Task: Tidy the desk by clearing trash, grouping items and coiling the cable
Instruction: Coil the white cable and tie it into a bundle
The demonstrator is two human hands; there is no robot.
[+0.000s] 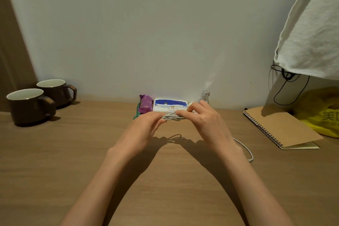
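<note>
So the white cable (171,116) is bunched into a few loops and is held up off the wooden surface (55,161), with its shadow thrown underneath. One end of the bundle is pinched by the left hand (145,130), and the other end is gripped by the right hand (207,123), fingers curled over it. A loose tail of the cable is left trailing on the surface by the right wrist. Right behind the bundle, against the wall, a blue-and-white tissue pack (169,105) is parked, with a purple snack wrapper (145,105) just left of it. Two brown mugs (31,106) are grouped far left, and a spiral notebook (282,126) is laid out on the right beside a yellow plastic bag (319,113).
</note>
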